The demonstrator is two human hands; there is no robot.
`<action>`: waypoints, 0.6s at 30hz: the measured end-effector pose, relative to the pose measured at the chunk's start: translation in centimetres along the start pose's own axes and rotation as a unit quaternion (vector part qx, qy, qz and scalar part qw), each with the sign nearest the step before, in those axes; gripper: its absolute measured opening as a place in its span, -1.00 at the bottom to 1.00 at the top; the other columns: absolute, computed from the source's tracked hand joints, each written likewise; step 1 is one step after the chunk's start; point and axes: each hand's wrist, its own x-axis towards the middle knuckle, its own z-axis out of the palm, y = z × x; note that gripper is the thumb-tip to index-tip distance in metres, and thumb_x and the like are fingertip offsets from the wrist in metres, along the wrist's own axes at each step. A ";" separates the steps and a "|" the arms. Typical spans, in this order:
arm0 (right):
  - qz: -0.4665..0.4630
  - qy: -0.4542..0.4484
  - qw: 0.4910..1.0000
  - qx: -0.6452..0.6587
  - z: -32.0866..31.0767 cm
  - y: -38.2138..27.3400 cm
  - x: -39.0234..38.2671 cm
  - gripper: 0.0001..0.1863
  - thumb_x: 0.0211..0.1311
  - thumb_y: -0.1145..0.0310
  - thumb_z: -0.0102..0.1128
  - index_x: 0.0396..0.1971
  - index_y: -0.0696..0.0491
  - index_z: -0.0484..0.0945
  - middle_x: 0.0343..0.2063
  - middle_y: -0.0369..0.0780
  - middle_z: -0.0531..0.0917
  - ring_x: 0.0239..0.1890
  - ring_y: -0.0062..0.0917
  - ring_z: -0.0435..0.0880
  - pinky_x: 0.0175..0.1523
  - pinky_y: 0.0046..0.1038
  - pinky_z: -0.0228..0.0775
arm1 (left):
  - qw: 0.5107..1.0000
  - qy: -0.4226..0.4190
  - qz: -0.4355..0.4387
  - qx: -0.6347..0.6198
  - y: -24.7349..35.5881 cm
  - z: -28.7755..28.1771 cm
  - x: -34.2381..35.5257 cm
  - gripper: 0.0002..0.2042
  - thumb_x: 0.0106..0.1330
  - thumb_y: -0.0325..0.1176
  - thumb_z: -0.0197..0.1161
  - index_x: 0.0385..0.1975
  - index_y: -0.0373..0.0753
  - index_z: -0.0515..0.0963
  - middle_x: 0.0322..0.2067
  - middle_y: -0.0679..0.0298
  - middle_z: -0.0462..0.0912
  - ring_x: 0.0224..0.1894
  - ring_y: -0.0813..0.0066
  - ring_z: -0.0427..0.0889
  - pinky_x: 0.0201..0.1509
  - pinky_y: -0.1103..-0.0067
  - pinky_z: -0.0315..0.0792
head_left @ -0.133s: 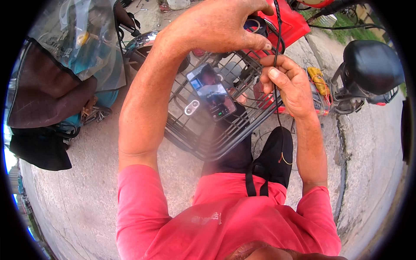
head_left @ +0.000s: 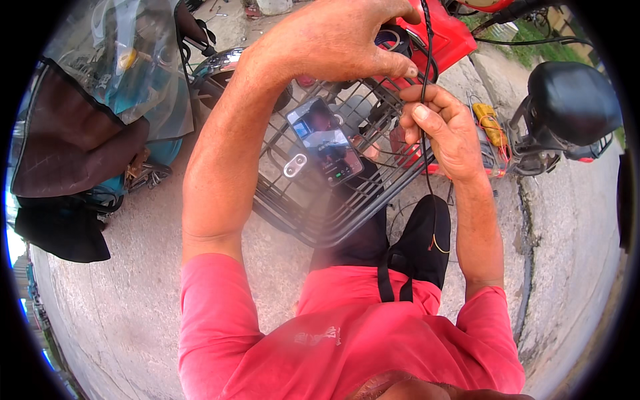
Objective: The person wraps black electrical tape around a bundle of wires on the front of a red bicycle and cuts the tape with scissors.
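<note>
A thin black cable (head_left: 425,133) runs down past both hands, ending in fine coloured wires over my dark trouser leg. Pinched between the thumb and fingers of my right hand (head_left: 443,130), it hangs almost straight. Above and to the left, my left hand (head_left: 363,40) arches over the basket with thumb and fingers apart, the thumb tip close beside the cable. A dark tape roll (head_left: 395,40) shows in the gap of that hand; whether the hand touches it I cannot tell. Below lies a black wire basket (head_left: 320,233) with a lit phone (head_left: 327,141) over its bars.
Red bodywork (head_left: 443,40) stands beyond the hands. To the right are a black padded seat (head_left: 573,103) and a yellow taped bundle (head_left: 490,125) with loose wires. A brown cover (head_left: 70,140) and clear plastic sheet (head_left: 150,73) drape a vehicle at left. Concrete ground (head_left: 140,287) lies below.
</note>
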 end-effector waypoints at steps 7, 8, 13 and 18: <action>-0.004 -0.001 1.000 -0.002 0.0 0.1 0.0 -0.64 0.44 0.30 0.28 0.07 0.25 0.57 -0.32 -0.20 0.70 -0.40 -0.66 0.61 -0.22 -0.54 0.55 | 1.000 0.008 0.009 -0.009 -0.2 0.3 0.0 -0.48 0.16 -0.18 0.43 0.04 -0.41 0.57 -0.12 -0.09 0.69 -0.04 0.04 0.69 0.07 0.31 0.54; 0.000 -0.001 1.000 -0.007 0.0 0.1 0.0 -0.61 0.44 0.28 0.28 0.08 0.26 0.56 -0.32 -0.21 0.69 -0.40 -0.65 0.61 -0.21 -0.55 0.53 | 1.000 0.001 0.004 -0.009 0.0 0.1 0.0 -0.48 0.16 -0.18 0.42 0.04 -0.41 0.57 -0.12 -0.09 0.69 -0.04 0.03 0.69 0.07 0.30 0.54; 0.009 -0.001 1.000 -0.018 -0.1 0.1 -0.1 -0.56 0.43 0.24 0.27 0.12 0.27 0.54 -0.31 -0.22 0.69 -0.39 -0.62 0.62 -0.19 -0.56 0.49 | 1.000 -0.009 -0.006 0.000 0.5 -0.2 -0.1 -0.48 0.16 -0.18 0.43 0.05 -0.41 0.57 -0.11 -0.09 0.69 -0.03 0.03 0.69 0.08 0.30 0.54; 0.000 0.003 1.000 -0.005 -0.1 0.2 0.0 -0.65 0.45 0.31 0.27 0.07 0.24 0.57 -0.32 -0.21 0.70 -0.40 -0.66 0.61 -0.22 -0.55 0.54 | 1.000 0.010 0.021 0.000 -0.6 0.6 0.0 -0.47 0.16 -0.18 0.42 0.06 -0.40 0.57 -0.10 -0.09 0.69 -0.02 0.03 0.68 0.09 0.30 0.54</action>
